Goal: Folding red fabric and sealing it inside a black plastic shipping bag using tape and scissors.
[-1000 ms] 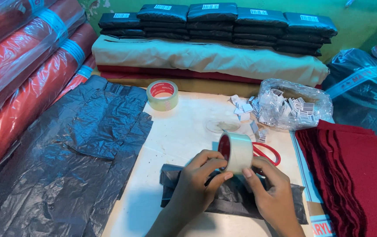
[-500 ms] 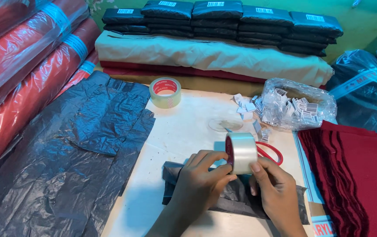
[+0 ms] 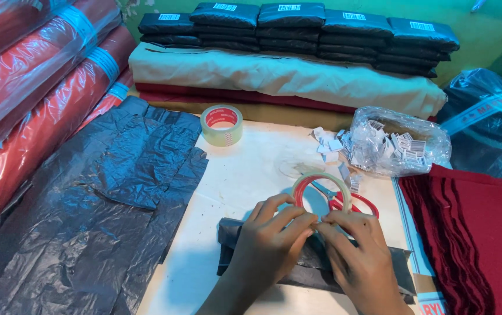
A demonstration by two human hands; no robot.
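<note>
**Position.** Low centre of the head view, at 6 o'clock on the pale table top (image 3: pixel 251 169). Left hand (image 3: pixel 274 239) and right hand (image 3: pixel 356 262) side by side, touching at the fingertips, resting on a black plastic-wrapped parcel (image 3: pixel 233 239) lying flat.

**Grip.** Fingers of both hands curled, tips pinched together at the 6 o'clock edge of a clear tape roll (image 3: pixel 321 175). Roll upright on edge, just beyond the knuckles, at the parcel's 12 o'clock side. Loose tape end hidden under the fingertips; cannot tell whether already lifted.

**Step in hand (judged).** Working the tape end at the roll, directly over the parcel's wrap.

**Next move, requirements (judged).** Keep the parcel pinned by one hand. Hold the roll firm while drawing a strip, with the strip kept flat and off the loose plastic.

**Surroundings.**
- Red-handled scissors (image 3: pixel 356 204) behind the roll, within reach.
- Second tape roll (image 3: pixel 222 124) lying flat at 11 o'clock, well apart.
- Clear bag of white labels (image 3: pixel 397 140) at 1 o'clock.
- Black plastic sheets (image 3: pixel 117 192) at 9 o'clock.
- Dark red cloth stack (image 3: pixel 473 233) at 3 o'clock.
</note>
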